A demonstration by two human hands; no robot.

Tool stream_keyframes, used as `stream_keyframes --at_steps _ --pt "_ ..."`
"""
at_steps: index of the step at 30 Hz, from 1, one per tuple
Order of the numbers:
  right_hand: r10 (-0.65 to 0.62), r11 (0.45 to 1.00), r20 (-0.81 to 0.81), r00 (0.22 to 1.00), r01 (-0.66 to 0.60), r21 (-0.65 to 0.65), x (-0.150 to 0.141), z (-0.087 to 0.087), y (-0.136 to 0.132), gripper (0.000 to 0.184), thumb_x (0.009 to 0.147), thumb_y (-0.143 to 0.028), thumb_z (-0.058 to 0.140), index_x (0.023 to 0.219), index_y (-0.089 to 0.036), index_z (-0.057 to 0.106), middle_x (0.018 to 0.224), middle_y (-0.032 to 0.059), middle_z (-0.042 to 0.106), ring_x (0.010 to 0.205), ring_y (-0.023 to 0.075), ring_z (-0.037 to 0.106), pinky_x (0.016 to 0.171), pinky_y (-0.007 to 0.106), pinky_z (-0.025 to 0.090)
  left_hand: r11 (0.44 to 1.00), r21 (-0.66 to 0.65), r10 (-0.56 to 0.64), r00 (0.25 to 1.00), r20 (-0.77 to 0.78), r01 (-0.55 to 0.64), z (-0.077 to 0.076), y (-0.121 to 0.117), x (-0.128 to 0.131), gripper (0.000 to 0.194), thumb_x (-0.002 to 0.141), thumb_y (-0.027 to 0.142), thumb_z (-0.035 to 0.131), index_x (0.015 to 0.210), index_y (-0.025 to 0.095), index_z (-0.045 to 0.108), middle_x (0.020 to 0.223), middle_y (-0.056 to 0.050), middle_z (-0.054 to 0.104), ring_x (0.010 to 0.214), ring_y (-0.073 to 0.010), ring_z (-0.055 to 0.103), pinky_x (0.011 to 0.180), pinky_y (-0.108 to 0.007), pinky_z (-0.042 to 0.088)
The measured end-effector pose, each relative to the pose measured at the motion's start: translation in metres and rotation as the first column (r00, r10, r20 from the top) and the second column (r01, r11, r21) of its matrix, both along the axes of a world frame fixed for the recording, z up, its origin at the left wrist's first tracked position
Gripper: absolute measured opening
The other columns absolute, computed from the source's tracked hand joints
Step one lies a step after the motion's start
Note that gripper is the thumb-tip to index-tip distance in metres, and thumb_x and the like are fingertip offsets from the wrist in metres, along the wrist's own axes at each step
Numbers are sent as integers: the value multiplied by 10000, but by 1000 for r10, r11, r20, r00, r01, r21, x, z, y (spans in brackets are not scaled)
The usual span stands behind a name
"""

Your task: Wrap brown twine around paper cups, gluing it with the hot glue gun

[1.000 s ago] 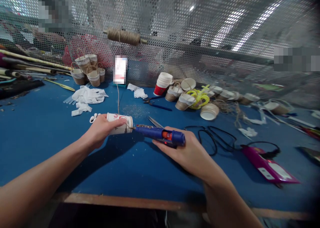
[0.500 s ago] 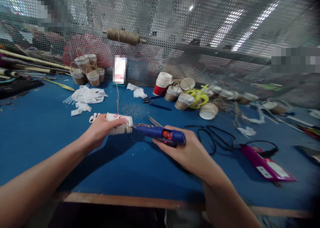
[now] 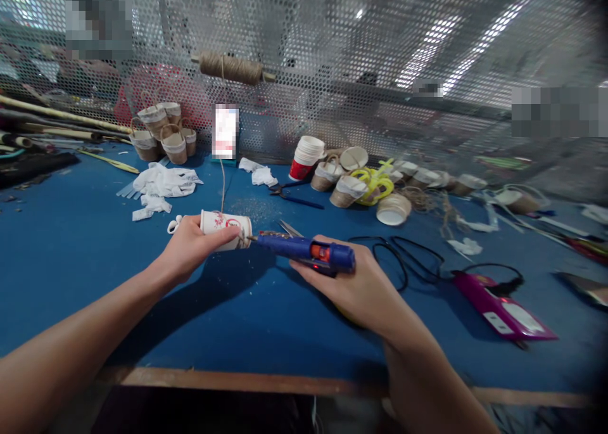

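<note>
My left hand is closed around a white paper cup with red print, which lies on its side in the air above the blue table. Twine runs down from a spool on the mesh to the cup. In my right hand is a blue glue gun, its fingers wrapped round the grip. The nozzle meets the cup near its right-hand end, close to my left thumb. Scissors lie on the table, partly hidden behind the glue gun.
Small twine-wrapped baskets stand at the back left, beyond white gloves. Pliers, stacked cups and yellow-handled scissors sit at the back. A black cord and purple power strip lie right.
The camera view has shifted slightly. The cup has turned a little in my left hand, showing more red print, and the nozzle stays at its right-hand end.
</note>
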State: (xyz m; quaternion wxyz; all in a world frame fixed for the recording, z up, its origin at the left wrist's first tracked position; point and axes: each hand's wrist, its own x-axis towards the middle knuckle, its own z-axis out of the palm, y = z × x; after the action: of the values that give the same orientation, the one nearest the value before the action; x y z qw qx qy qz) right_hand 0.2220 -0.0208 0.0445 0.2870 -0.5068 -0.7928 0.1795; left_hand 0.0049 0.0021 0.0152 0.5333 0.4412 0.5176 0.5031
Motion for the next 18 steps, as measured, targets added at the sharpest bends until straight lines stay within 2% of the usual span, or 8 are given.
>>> stream_keyframes --at_steps 4,8,14,18 --pt "-28 999 2 1000 28 18 0 1 0 225 738 -350 585 606 -196 487 533 -45 439 487 89 416 440 192 360 999 21 -28 1000 -6 29 -2 -1 -1 194 594 261 727 726 123 694 705 -50 706 590 -112 600 606 -211 479" --pt "-66 997 7 998 66 42 1 -1 2 207 733 -371 586 643 -194 527 573 -27 496 539 113 475 489 204 401 996 57 -73 997 -31 74 -4 -2 0 184 611 259 719 733 123 692 712 -44 703 583 -103 592 591 -195 473" --pt "-92 992 -25 995 94 80 6 -9 5 208 721 -389 600 688 -187 563 599 -25 548 564 121 522 550 212 435 994 79 -63 993 -101 71 -4 -3 1 205 592 275 727 696 104 684 639 -31 678 520 -92 552 496 -179 436" --pt "-79 992 -26 997 81 99 6 -11 6 210 715 -384 607 663 -187 556 576 -31 527 548 117 508 542 214 429 995 75 -63 994 -87 70 -6 -3 1 224 586 290 728 703 104 688 648 -32 680 521 -92 556 505 -182 442"
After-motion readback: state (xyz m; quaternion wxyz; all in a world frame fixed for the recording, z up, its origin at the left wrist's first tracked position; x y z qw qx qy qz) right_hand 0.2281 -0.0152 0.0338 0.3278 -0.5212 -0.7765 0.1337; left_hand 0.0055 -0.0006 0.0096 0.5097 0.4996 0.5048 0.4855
